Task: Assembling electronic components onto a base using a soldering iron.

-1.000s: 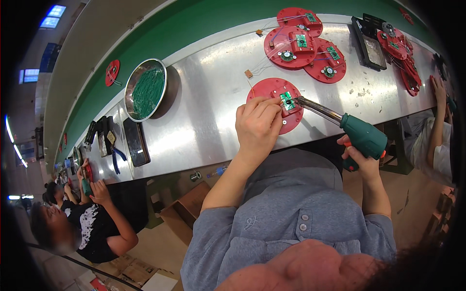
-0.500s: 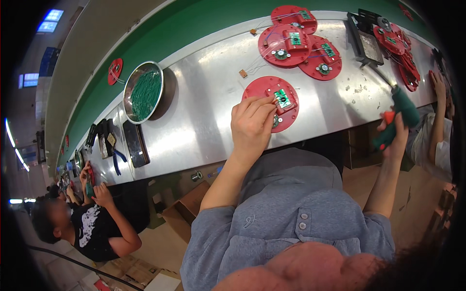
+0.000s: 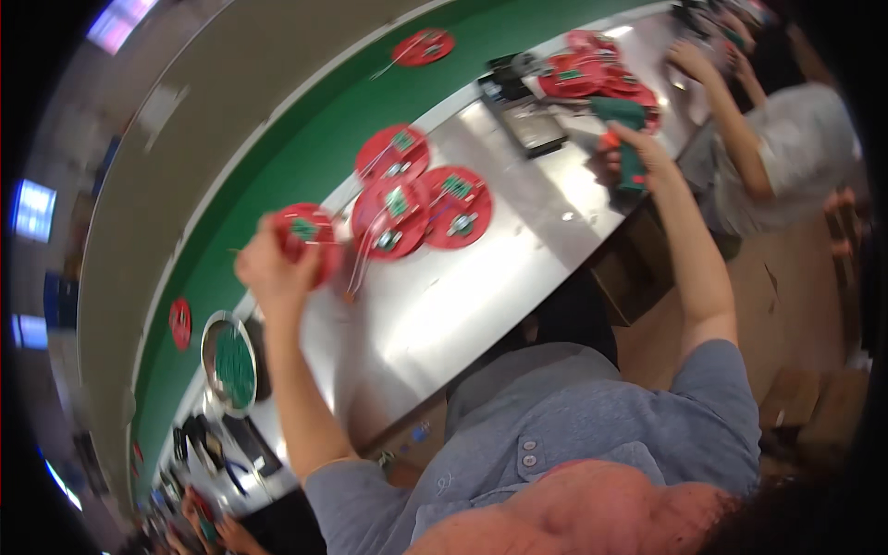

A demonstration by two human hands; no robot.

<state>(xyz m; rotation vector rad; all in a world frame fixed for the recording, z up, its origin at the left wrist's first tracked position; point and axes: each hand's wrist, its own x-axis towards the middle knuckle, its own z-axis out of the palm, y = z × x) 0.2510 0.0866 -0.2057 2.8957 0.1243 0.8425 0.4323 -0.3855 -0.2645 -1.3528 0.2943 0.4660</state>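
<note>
My left hand (image 3: 276, 268) is closed on the edge of a red round disc (image 3: 314, 227) that carries a small green circuit board. Motion blurs both, and the disc is over the far-left edge of the metal bench. My right hand (image 3: 647, 155) grips a green, pistol-shaped soldering gun (image 3: 620, 115) with a red trigger, out to the right over the bench's near edge. Its front end is beside a black metal stand (image 3: 529, 120). Between my hands, several overlapping red discs (image 3: 393, 217) lie on the bench, with circuit boards and thin wires.
A steel bowl (image 3: 211, 370) of green wires stands at the left, with pliers (image 3: 222, 461) and a dark flat case (image 3: 252, 444) nearer. More red discs (image 3: 592, 69) are piled at the right. A co-worker's arm (image 3: 726, 111) reaches in beyond them. Cardboard boxes stand below the bench.
My left hand has lifted the red disc from the bench and carried it left and away. My right hand has moved the soldering gun farther over, near the stand. The view has swung round.
</note>
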